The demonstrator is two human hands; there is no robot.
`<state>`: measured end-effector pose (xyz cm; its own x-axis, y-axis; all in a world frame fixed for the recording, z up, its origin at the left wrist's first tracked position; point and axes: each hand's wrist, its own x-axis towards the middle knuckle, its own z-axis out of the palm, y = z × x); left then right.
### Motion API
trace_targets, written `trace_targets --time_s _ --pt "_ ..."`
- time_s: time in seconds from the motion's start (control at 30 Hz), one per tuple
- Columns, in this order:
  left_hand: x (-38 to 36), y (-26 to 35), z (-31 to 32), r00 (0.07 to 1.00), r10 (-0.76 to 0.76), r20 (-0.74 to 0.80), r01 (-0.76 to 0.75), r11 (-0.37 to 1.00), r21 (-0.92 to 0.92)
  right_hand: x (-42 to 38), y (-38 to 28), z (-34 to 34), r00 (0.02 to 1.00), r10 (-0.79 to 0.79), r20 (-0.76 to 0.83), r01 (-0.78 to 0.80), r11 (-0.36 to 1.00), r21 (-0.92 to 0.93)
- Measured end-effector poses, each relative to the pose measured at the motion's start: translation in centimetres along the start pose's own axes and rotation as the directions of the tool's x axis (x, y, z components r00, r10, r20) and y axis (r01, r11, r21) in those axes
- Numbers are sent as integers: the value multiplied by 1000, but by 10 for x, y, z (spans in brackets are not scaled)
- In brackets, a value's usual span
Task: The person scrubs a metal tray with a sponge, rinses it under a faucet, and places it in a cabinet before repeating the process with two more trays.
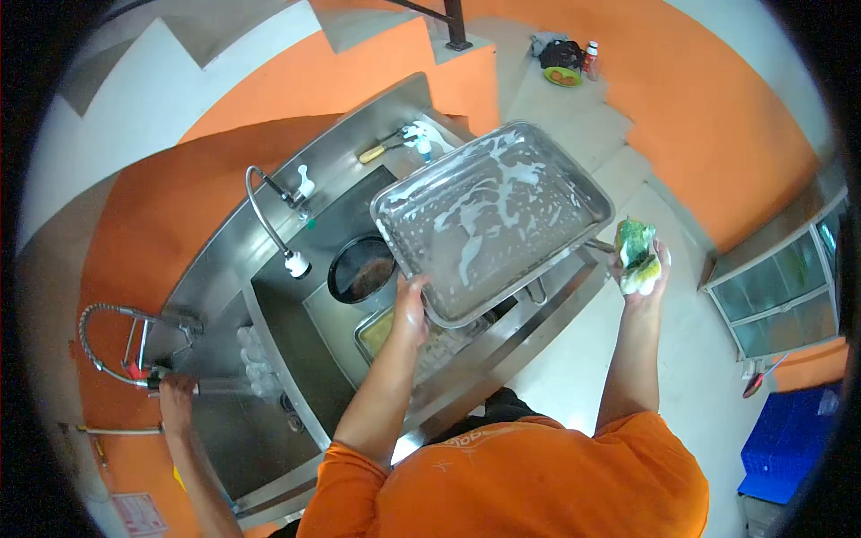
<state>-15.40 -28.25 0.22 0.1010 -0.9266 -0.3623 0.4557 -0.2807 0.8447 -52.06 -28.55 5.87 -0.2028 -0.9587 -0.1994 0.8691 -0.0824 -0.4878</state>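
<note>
Fingers (414, 291) clamp soapy tray (489, 215); right hand (641, 269) wraps sponge (635, 242).

The silver metal tray (491, 220) is streaked with white suds, the sponge (637, 254) is green and yellow under white foam, the pan (361, 267) is black, and the walls (717, 117) are orange.

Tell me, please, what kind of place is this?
Probably the dishwashing area of a commercial kitchen. A long stainless steel sink has a spring-coil sprayer, and the left hand holds a soapy metal tray while the right hand holds a sponge.
</note>
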Motion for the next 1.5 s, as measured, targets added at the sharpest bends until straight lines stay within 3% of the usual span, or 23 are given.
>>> trace_targets --time_s 0.1,0.17,0.2,0.3,0.33,0.4,0.43,0.47,0.53,0.57,0.6,0.7,0.73,0.8,0.87,0.9,1.0,1.03,1.1,1.23,1.33,1.43,1.5 --pt "0 -3 -2 999 40 -11 -40 999 -28 -5 6 10 999 -30 -17 31 996 82" --pt "-8 4 -2 999 -39 1 39 998 -45 -18 12 37 994 -60 -91 72 989 129" --pt "-11 7 -2 997 -77 9 77 995 -56 -17 14 35 996 -88 23 83 984 160" --pt "-16 6 -30 987 -103 -127 95 993 -62 -36 34 76 999 17 28 -16 999 -29" --pt "-23 7 -47 986 -66 -152 66 998 -5 -42 46 80 985 73 154 -53 990 -132" --pt "-35 2 -94 964 -38 -262 49 998 33 -71 84 107 996 72 43 -56 955 -290" --pt "-42 3 -117 950 -19 -312 53 994 100 -89 102 120 984 -11 179 107 836 -538" --pt "-50 1 -143 918 -72 -391 118 988 95 -104 119 128 850 -96 519 498 468 -730" --pt "-52 -20 -207 827 -174 -535 241 969 58 -110 162 117 426 60 903 817 404 -412" --pt "-56 -22 -219 808 -177 -561 286 952 112 -114 179 117 181 196 964 893 379 -245" --pt "-61 -25 -230 788 -183 -588 335 929 160 -117 205 110 19 249 968 961 261 -86" --pt "-70 -49 -263 772 -186 -608 437 850 294 -104 263 51 58 619 783 997 10 -82" --pt "-70 -51 -261 769 -204 -606 466 827 313 -97 270 40 166 687 707 983 -59 -173" --pt "-55 -69 -280 738 -283 -612 582 725 367 -85 273 18 372 786 494 917 -229 -326" --pt "-35 -122 -331 833 -184 -522 518 593 616 -83 269 19 442 809 387 868 -277 -412" --pt "-30 -134 -338 871 -181 -456 487 440 754 -80 267 22 478 812 334 839 -308 -449" --pt "-18 -148 -342 922 -284 -262 203 -220 954 -88 267 31 158 805 572 975 -37 -217" --pt "-13 -153 -342 896 -286 -340 299 -177 938 -93 269 35 48 772 633 989 53 -139" --pt "-2 -160 -340 825 -298 -480 472 -101 876 -105 280 40 7 824 567 985 91 -145" --pt "20 -186 -345 774 -451 -444 438 -125 890 -102 293 40 69 845 530 986 22 -164" --pt "27 -196 -345 728 -525 -442 441 -136 887 -108 296 38 -24 854 520 939 197 -280" --pt "37 -208 -346 700 -560 -443 445 -143 884 -95 290 40 130 924 359 945 -5 -327" --pt "44 -216 -346 693 -563 -450 454 -145 879 -83 279 38 283 814 508 939 -127 -320"
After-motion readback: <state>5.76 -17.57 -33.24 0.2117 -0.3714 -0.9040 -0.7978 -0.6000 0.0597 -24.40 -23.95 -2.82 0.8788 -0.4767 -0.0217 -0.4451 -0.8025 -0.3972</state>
